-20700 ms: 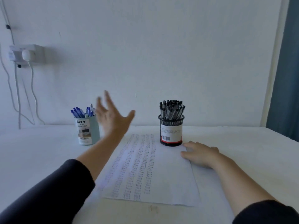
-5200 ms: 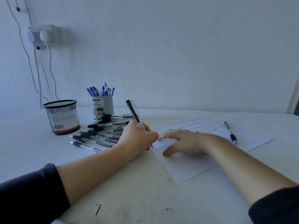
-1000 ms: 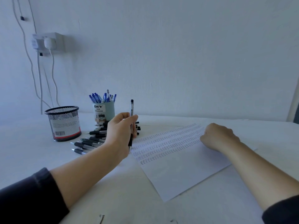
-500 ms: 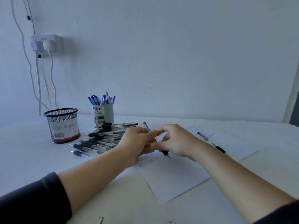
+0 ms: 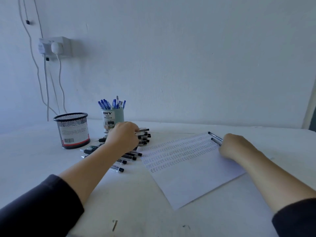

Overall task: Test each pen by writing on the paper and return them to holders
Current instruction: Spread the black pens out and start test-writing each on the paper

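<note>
My left hand (image 5: pixel 123 136) lies over the heap of black pens (image 5: pixel 130 156) on the table, its fingers curled round one clear-barrelled pen (image 5: pixel 142 133) at the top of the heap. My right hand (image 5: pixel 236 146) rests on the far right end of the written paper (image 5: pixel 188 170), fingers curled. One black pen (image 5: pixel 216 141) runs into its fingers. A second pen (image 5: pixel 215 135) lies just beyond it on the sheet. The black mesh holder (image 5: pixel 71 132) stands empty at the left. The teal holder (image 5: pixel 114 118) behind the heap holds blue pens (image 5: pixel 111 104).
The white table (image 5: pixel 145 212) runs back to a white wall. A wall socket (image 5: pixel 55 47) with a plug and hanging cables sits above the mesh holder. A small dark mark shows on the table near the front edge.
Half a second ago both hands met over the paper on one pen. Now my right hand has moved right with it to the sheet's far end, and my left has reached back to the heap.
</note>
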